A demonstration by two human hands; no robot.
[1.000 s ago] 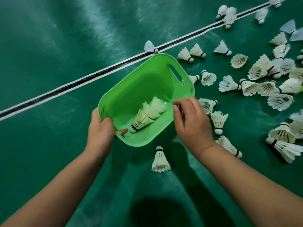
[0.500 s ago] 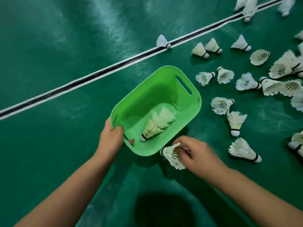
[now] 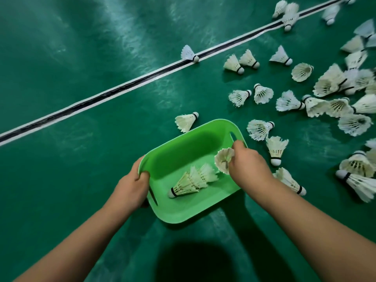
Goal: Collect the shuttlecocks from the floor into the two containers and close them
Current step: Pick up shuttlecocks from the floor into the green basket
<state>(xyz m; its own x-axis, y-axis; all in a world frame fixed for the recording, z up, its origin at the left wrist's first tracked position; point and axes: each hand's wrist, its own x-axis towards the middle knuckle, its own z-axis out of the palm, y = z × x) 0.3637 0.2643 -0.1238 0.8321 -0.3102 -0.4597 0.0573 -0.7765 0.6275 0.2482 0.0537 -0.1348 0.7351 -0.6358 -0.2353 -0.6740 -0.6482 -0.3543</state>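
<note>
A green plastic container (image 3: 183, 143) with slot handles is tilted toward me above the floor. My left hand (image 3: 132, 188) grips its near left rim. Inside lies a nested stack of white shuttlecocks (image 3: 193, 180), cork end toward the lower left. My right hand (image 3: 248, 165) holds a white shuttlecock (image 3: 222, 159) over the container's right side, its feather skirt facing left. Many more shuttlecocks (image 3: 317, 106) lie scattered on the floor to the right.
The green court floor (image 3: 81, 180) carries a white and black line (image 3: 114, 92) running diagonally from lower left to upper right. One shuttlecock (image 3: 186, 121) lies just beyond the container's far rim. Another shuttlecock (image 3: 289, 181) lies under my right wrist.
My right hand picked a shuttlecock off the floor in front of the container and lifted it over the container's right side. The view shifted, and the container sits lower in it.
</note>
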